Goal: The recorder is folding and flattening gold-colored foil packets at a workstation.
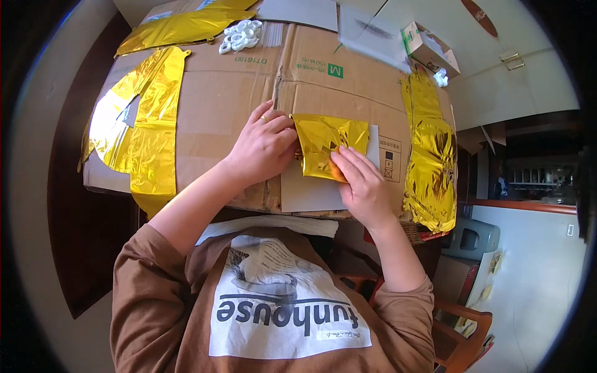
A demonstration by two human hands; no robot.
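A folded gold foil balloon lies flat on a white sheet near the front of the cardboard surface. My left hand is at its left edge, fingers curled in and closed on that edge; the thumb is mostly hidden. From the right, my right hand rests on the foil with its fingers stretched out flat against it, and the thumb lies lower down, near the sheet. Creases run over the foil beneath those fingertips.
Flat gold foil balloons lie at the left, at the right and along the far left edge. At the back are white rings, clear straws and a small open box. Cardboard covers the work surface.
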